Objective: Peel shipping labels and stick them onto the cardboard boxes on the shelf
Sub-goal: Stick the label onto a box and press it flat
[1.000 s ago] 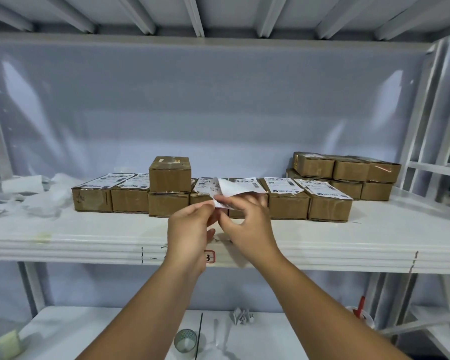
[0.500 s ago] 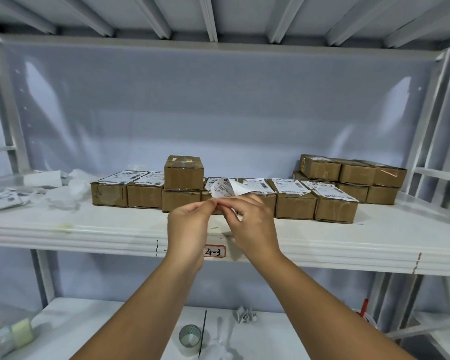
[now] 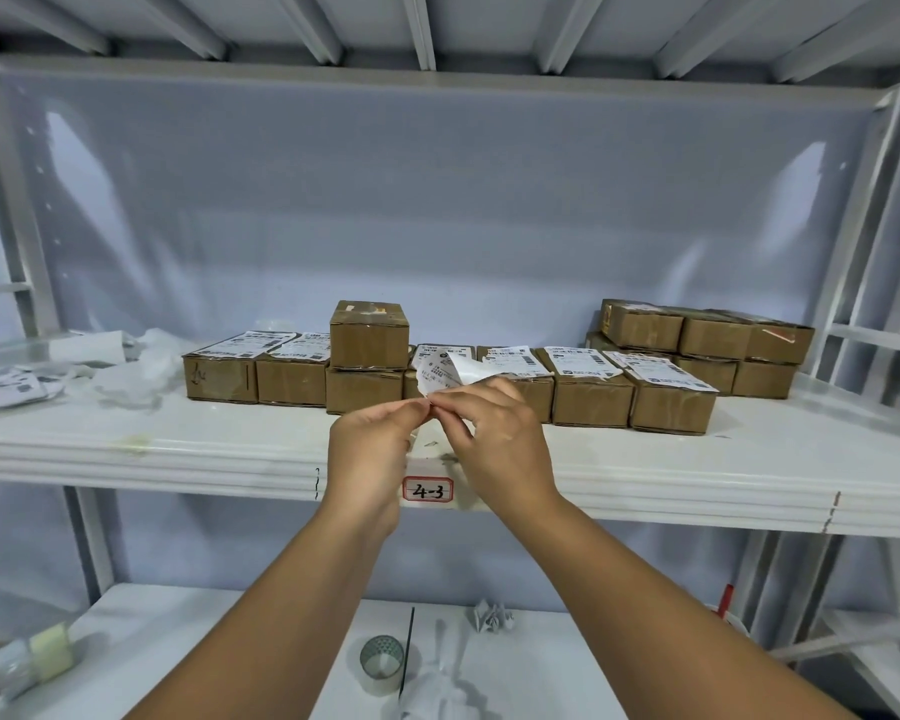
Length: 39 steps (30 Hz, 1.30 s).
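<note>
White shelf (image 3: 697, 459): loose labels (image 3: 17, 384) far left of the stacked box (image 3: 369, 335). Just right of that box and in front, left hand (image 3: 372, 444) and right hand (image 3: 500, 433) each have a pinch grip on the curled shipping label (image 3: 448, 374). Unlabelled boxes (image 3: 713, 337) far right of it.

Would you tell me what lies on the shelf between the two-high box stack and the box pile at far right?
A row of labelled boxes, in the head view; the label pinched by left hand and right hand partly hides its left end.
</note>
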### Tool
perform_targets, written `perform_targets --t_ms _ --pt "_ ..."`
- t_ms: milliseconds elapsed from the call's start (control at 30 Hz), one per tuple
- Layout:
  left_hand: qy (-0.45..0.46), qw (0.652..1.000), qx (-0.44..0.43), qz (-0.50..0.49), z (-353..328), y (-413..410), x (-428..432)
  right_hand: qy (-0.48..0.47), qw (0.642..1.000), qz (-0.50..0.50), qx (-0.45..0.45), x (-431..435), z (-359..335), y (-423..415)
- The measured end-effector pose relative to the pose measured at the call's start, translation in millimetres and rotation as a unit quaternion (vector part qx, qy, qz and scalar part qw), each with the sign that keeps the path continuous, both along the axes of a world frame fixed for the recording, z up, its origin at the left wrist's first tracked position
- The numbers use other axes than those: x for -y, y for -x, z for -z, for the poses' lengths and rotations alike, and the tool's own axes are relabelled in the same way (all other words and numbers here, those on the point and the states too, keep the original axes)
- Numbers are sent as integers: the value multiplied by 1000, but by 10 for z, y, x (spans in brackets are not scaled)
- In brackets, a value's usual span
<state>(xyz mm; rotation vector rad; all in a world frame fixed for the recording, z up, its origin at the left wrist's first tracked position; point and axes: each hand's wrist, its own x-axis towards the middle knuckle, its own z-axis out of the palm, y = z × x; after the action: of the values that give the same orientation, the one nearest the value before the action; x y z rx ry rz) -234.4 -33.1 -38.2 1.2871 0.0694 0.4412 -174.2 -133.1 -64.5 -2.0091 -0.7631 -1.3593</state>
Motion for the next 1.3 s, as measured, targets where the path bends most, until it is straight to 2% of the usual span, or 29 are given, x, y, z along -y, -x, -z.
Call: perform_targets --t_ms 200,533,733,1000,1167,1300 --pt "-6 1000 -23 1 17 -7 -17 -1 1000 -2 15 7 23 0" --pt "-34 999 -2 -18 84 -60 -23 11 1000 23 -16 -11 58 25" --pt "-78 997 1 -27 109 -36 -31 -25 989 -47 -140 3 -7 161" --pt "-182 981 20 -63 170 -89 -68 -57 978 -63 -190 -13 -33 207" --pt "-192 979 23 -68 187 -94 -77 -66 969 -67 -230 -46 -48 239" --pt "-194 979 34 -46 208 -114 -109 -97 945 -92 -300 -42 -86 240"
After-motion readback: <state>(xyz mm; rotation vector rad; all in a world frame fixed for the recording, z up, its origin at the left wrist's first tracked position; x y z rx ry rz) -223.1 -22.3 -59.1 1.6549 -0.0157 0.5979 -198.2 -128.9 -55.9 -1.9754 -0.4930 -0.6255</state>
